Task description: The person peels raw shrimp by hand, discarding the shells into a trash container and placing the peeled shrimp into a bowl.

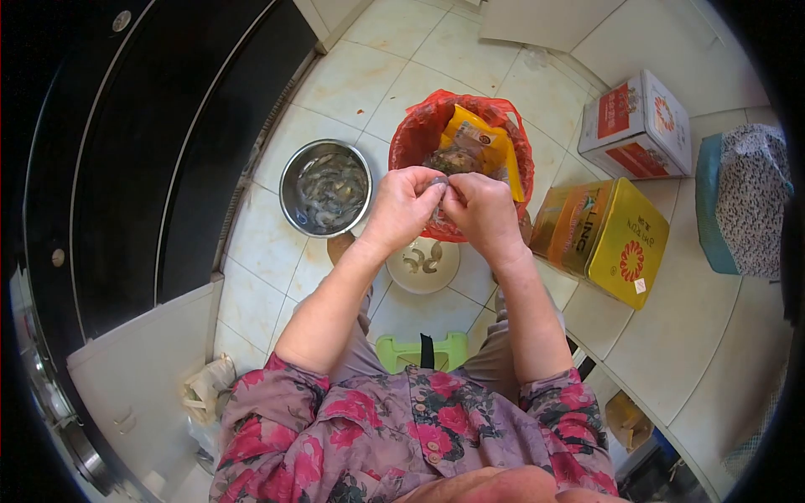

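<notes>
My left hand (404, 208) and my right hand (484, 211) meet over the near side of a bin lined with a red plastic bag (406, 144). Between the fingertips of both hands is a small grey shrimp (439, 180), mostly covered by the fingers. Left of the bin, a metal bowl (287, 205) holds many raw grey shrimp (331, 191). Below my hands, a white bowl (425, 283) contains several peeled shrimp (431, 258). A yellow packet (501, 151) and dark scraps lie inside the bin.
A green plastic stool (455, 345) shows between my knees. To the right stand a yellow tin (639, 243), a white and red carton (669, 126) and a patterned fabric bag (750, 197). Black cabinet fronts (168, 126) line the left. Tiles (377, 54) cover the floor.
</notes>
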`<act>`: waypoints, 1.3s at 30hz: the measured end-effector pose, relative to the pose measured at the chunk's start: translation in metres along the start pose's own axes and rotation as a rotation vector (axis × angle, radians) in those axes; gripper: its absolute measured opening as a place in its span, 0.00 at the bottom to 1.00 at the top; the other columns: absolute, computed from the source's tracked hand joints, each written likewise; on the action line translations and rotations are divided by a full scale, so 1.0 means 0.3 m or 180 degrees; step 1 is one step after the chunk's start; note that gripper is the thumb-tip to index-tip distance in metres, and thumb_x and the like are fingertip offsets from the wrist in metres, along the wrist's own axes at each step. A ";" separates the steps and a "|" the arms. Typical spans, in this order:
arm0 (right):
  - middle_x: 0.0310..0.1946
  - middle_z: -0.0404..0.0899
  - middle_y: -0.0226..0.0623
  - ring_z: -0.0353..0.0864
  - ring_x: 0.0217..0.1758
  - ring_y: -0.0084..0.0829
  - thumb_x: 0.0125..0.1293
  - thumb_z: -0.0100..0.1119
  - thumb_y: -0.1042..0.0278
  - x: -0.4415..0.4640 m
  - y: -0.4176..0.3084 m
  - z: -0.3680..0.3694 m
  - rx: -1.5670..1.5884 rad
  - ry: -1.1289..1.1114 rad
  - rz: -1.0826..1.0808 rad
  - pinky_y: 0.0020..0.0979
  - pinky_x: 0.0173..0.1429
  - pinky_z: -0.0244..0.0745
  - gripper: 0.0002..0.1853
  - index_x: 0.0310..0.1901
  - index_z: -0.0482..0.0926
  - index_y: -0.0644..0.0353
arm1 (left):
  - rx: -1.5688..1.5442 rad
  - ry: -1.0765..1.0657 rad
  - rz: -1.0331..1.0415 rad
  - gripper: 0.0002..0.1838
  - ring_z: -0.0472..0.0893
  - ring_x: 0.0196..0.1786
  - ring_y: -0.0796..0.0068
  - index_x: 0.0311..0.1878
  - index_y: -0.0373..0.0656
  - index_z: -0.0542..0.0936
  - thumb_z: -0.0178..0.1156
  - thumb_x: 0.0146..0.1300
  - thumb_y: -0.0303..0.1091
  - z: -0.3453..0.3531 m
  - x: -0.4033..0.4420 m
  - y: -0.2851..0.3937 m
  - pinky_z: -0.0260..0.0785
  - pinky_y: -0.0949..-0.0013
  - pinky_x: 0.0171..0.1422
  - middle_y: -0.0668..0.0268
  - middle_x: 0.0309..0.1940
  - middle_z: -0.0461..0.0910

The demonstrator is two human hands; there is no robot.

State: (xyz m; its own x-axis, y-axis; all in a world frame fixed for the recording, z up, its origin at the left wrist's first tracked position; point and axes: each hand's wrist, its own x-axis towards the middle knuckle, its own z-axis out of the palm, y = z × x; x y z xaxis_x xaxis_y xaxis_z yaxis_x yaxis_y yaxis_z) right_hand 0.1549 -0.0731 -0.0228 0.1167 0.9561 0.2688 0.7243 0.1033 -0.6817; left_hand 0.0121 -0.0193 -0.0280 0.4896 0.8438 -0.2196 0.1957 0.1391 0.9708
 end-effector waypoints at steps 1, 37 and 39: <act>0.27 0.80 0.46 0.81 0.32 0.47 0.56 0.60 0.72 -0.001 0.005 0.000 -0.0012 -0.0017 0.0089 0.43 0.37 0.77 0.04 0.29 0.79 0.64 | 0.0002 -0.0005 0.0001 0.09 0.78 0.33 0.87 0.45 0.31 0.82 0.58 0.66 0.26 0.001 -0.002 0.008 0.71 0.78 0.38 0.68 0.33 0.85; 0.20 0.75 0.24 0.69 0.21 0.12 0.62 0.59 0.76 0.029 0.013 -0.112 0.3302 -0.0414 0.2036 0.19 0.24 0.64 0.05 0.29 0.81 0.65 | 0.0490 -0.0427 0.1136 0.10 0.80 0.40 0.82 0.47 0.38 0.79 0.59 0.62 0.21 -0.046 -0.014 0.123 0.73 0.76 0.46 0.69 0.36 0.82; 0.19 0.75 0.24 0.68 0.21 0.12 0.61 0.58 0.76 0.028 0.005 -0.114 0.3374 -0.0462 0.2078 0.19 0.24 0.63 0.05 0.29 0.81 0.65 | 0.0857 -0.0568 0.1220 0.11 0.82 0.38 0.76 0.46 0.39 0.79 0.60 0.60 0.21 -0.054 -0.017 0.134 0.73 0.73 0.44 0.64 0.35 0.82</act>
State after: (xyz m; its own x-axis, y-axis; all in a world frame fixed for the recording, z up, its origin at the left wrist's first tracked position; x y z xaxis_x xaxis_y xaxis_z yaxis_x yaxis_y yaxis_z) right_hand 0.1803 -0.0743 0.0016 0.1227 0.9263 -0.3562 -0.3505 -0.2954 -0.8888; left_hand 0.0038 -0.0097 0.0138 0.7024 0.7029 0.1120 0.1741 -0.3223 0.9305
